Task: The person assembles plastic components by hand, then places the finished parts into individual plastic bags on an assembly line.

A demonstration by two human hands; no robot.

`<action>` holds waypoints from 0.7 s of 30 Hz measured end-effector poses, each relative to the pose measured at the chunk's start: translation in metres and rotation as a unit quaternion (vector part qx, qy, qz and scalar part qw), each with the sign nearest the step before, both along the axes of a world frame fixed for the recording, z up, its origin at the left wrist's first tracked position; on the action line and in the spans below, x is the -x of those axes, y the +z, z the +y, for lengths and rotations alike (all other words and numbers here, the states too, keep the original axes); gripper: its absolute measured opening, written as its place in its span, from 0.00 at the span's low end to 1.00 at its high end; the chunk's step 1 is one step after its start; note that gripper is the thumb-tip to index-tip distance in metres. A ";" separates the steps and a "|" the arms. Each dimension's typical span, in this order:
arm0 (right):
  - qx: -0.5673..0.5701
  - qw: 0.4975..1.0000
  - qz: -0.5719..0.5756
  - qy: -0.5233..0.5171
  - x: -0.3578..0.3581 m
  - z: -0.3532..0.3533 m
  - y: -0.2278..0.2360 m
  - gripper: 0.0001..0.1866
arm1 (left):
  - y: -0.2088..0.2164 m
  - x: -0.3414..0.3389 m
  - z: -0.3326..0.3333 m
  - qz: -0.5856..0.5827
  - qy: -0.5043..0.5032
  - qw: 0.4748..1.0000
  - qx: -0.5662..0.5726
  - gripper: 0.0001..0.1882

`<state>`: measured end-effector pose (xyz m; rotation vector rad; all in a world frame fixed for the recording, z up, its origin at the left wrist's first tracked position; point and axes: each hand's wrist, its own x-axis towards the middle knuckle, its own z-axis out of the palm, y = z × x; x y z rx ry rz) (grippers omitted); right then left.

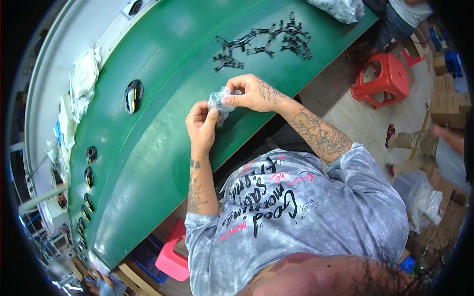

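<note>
Over the near edge of the green work surface (177, 143), both my hands hold a crumpled clear plastic bag (217, 102). My left hand (201, 127) pinches its left side between thumb and fingers. From the right, my right hand (251, 93) grips the bag with its thumb on top and fingers curled. Whether something lies inside the bag, I cannot tell. Beyond my hands lies a loose cluster of black plastic frame-like parts (295, 42), some apart and some overlapping. A black oval device with yellow marks (133, 96) rests farther left.
Several similar black devices (88, 176) form a line along the left side. Plastic-wrapped items (85, 79) lie beyond the far edge, and a large clear bag (340, 9) sits at the top right. Red stools (382, 81) and cardboard boxes (447, 101) stand around; another person (449, 148) is at right.
</note>
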<state>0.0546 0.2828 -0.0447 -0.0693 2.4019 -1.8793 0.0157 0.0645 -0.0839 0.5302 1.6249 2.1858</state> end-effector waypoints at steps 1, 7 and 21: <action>0.018 1.000 -0.015 0.013 -0.003 0.005 0.000 0.15 | 0.015 -0.004 0.006 -0.026 0.001 0.999 -0.024 0.09; 0.135 0.990 0.030 0.034 -0.016 0.019 -0.001 0.17 | 0.027 0.011 0.020 0.018 -0.072 0.997 0.036 0.11; -0.027 0.998 0.030 0.050 -0.039 0.080 0.025 0.18 | 0.041 0.008 0.095 0.022 -0.060 0.995 0.075 0.13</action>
